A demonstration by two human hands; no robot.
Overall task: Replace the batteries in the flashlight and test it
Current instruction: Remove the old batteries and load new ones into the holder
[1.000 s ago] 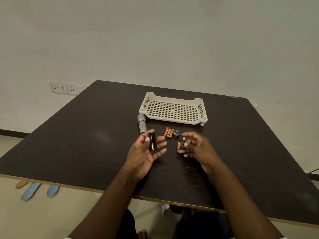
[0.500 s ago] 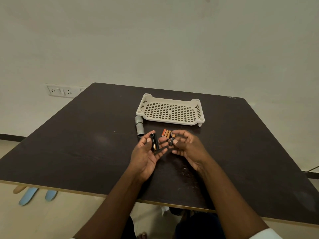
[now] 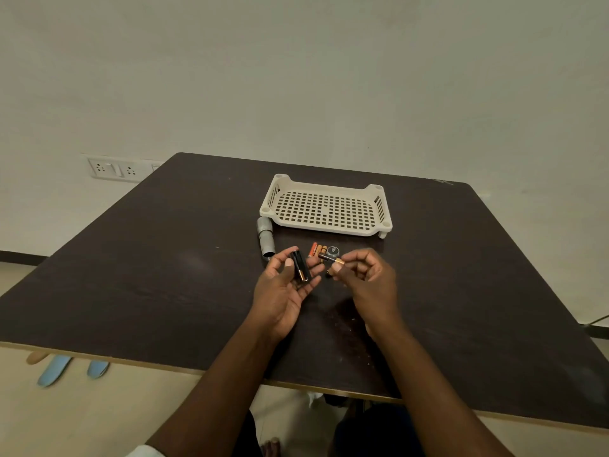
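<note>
Here the left hand (image 3: 282,289) holds the black battery holder (image 3: 300,269) between thumb and curled fingers, and the right hand (image 3: 366,278) pinches one battery (image 3: 330,257) at its fingertips, just beside the holder. The battery could go in reversed or slip from the pinch and roll. The grey flashlight body (image 3: 266,239) lies beyond the left fingers on the dark table (image 3: 148,275), near a white tray (image 3: 326,208); behind is a plain wall (image 3: 296,77).

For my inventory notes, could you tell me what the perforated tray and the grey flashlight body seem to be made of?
Perforated tray: likely moulded plastic, matte cream, with a uniform grid of square holes. Grey flashlight body: probably metal, dull silvery sheen with ribbed bands, though painted plastic cannot be excluded.
</note>
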